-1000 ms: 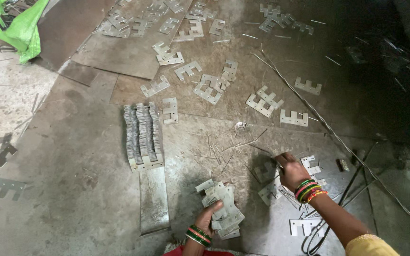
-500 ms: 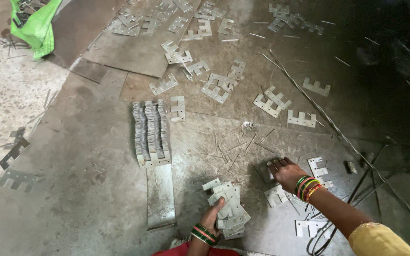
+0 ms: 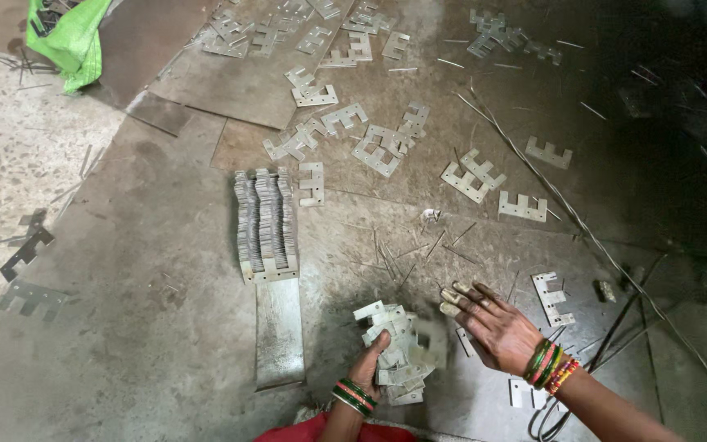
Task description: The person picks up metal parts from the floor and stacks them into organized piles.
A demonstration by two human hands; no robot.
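Since before, I saw the right hand (image 3: 497,326) slide, open, toward the bundle of metal E-pieces (image 3: 397,350) gripped by the left hand (image 3: 367,370), to steady it.

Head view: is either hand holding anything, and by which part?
The left hand grips a fanned bundle of E-shaped metal plates at its lower left edge. The right hand holds nothing, fingers spread beside the bundle.

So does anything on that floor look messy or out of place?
Yes. E-shaped metal plates lie scattered at all angles, while one stack stands in neat rows. The bundle in the left hand is fanned unevenly. Thin wire bits litter the floor.
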